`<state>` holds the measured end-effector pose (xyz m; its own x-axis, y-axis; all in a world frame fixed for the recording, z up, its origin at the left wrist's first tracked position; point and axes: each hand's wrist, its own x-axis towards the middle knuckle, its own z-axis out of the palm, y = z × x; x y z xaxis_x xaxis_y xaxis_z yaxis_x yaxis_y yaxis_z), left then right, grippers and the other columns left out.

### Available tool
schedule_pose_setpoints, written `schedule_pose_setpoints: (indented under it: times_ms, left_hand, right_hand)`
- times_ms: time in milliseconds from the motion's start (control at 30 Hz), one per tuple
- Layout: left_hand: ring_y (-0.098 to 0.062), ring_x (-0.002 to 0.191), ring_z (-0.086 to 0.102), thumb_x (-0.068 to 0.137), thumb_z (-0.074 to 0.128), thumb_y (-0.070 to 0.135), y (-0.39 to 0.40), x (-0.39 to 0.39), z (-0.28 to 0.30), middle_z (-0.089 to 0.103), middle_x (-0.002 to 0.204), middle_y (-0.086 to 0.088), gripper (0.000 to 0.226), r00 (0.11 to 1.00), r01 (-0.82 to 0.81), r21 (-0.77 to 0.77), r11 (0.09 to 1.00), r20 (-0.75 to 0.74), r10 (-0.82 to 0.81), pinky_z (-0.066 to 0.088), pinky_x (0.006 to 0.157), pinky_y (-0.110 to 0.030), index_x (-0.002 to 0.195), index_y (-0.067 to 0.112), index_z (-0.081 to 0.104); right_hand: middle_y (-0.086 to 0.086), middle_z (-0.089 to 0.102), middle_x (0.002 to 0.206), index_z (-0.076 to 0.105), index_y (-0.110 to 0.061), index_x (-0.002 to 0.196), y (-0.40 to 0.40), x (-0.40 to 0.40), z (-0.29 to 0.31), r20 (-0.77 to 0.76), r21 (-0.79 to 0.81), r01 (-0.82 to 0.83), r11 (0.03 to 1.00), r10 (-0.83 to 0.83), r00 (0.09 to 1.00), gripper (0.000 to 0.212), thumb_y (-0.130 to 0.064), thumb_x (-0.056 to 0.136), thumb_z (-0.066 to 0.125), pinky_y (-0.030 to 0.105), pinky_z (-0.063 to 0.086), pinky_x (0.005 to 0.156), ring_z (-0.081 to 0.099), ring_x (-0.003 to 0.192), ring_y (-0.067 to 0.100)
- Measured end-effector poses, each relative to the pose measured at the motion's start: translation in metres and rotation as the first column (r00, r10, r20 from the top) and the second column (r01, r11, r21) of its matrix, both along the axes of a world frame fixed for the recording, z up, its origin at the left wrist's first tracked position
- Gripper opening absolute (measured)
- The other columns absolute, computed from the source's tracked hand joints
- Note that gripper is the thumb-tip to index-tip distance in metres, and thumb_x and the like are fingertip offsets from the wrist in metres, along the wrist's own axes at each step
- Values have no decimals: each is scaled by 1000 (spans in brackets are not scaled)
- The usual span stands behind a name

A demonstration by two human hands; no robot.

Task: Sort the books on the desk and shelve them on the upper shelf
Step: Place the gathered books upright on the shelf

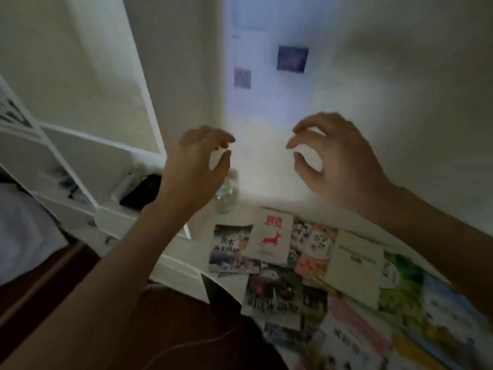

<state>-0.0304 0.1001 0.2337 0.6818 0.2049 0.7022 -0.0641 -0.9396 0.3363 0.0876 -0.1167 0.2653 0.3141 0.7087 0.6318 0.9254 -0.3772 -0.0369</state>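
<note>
A dim room shows a pale wall (400,76) with a dark blue picture (292,59) and a small grey one (242,78) stuck on it, a white shelf unit (66,161) at left, and brown floor (40,276) below.

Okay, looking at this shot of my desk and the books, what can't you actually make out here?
All in the head view:
- Upper shelf: not identifiable; the white shelving is cut off at the left edge.
- Books: motion blur makes titles unreadable; those lower right run off the frame.
- Left hand and right hand: blurred, curled, seemingly empty.
- Wall pictures: too blurred.
- Glass bottle: partly behind the left hand.
</note>
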Motion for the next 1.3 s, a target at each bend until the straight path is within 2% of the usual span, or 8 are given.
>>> schedule_pose_setpoints:
  times_ms: [100, 267, 467, 667, 833, 1033, 1167, 1300]
  left_hand:
    - [-29, 90, 60, 81, 68, 8, -21, 1, -113, 62, 100, -10, 28, 957, -62, -150, 987, -289, 16, 49, 80, -37, 109, 11, 64]
    - [-28, 107, 55, 83, 70, 14, -45, -11, -257, 57, 114, -11, 34, 757, -233, -357, 905, -650, -62, 46, 91, -35, 116, 9, 60]
    - [-21, 105, 56, 88, 64, 24, -37, 29, -321, 61, 111, -3, 28, 670, -244, -451, 859, -719, -187, 48, 91, -39, 114, 16, 59]
    - [-26, 115, 54, 85, 60, 43, -38, 98, -347, 53, 126, -6, 56, 631, -323, -532, 783, -737, -241, 51, 93, -49, 131, 19, 40]
    - [-24, 98, 64, 85, 70, 29, -43, 125, -336, 64, 112, -4, 42, 647, -481, -622, 617, -727, -228, 55, 87, -42, 118, 8, 53]
    - [-23, 81, 70, 88, 66, 24, -53, 124, -327, 72, 90, -3, 17, 589, -498, -712, 496, -697, -409, 58, 76, -43, 104, 19, 62]
    - [-26, 94, 68, 70, 59, 46, -65, 135, -350, 70, 80, 8, 24, 613, -479, -602, 639, -750, -248, 43, 99, -60, 88, 31, 54]
    - [-39, 131, 32, 82, 63, 11, -111, 141, -328, 43, 137, -20, 51, 622, -490, -333, 806, -781, 56, 24, 113, -56, 130, 13, 48]
  right_hand:
    - [6, 56, 122, 64, -17, 116, -51, 15, -122, -349, -295, 142, 945, -244, 905, 30, -16, 86, 64, 43, 48, 89, 56, 108, 27]
    - [3, 47, 139, 50, -20, 135, -93, -3, -260, -677, -523, 161, 837, -523, 518, 42, -30, 95, 58, 29, 41, 93, 50, 120, 22]
    - [6, 66, 106, 60, -12, 118, -46, 14, -324, -764, -468, 224, 855, -519, 385, 25, -19, 93, 58, 38, 52, 88, 61, 92, 21]
    - [2, 58, 131, 37, -16, 141, 6, 43, -344, -912, -344, 376, 860, -402, 84, 52, -20, 94, 60, 27, 51, 93, 57, 121, 22]
    - [5, 63, 123, 44, -12, 133, 24, 60, -354, -921, -374, 549, 747, -370, -124, 43, -25, 95, 58, 21, 52, 69, 64, 104, 22]
    - [0, 63, 128, 57, -15, 130, -15, 40, -347, -941, -323, 400, 858, -338, -35, 34, -21, 97, 55, 8, 43, 78, 59, 116, 17]
    - [1, 58, 124, 56, -13, 132, -75, 45, -338, -917, -334, 553, 763, -399, -4, 36, -21, 96, 57, 18, 48, 88, 56, 110, 16]
    - [8, 48, 134, 50, -16, 136, -159, 59, -339, -821, -404, 734, 546, -570, -28, 43, -23, 94, 59, 29, 40, 97, 49, 120, 23]
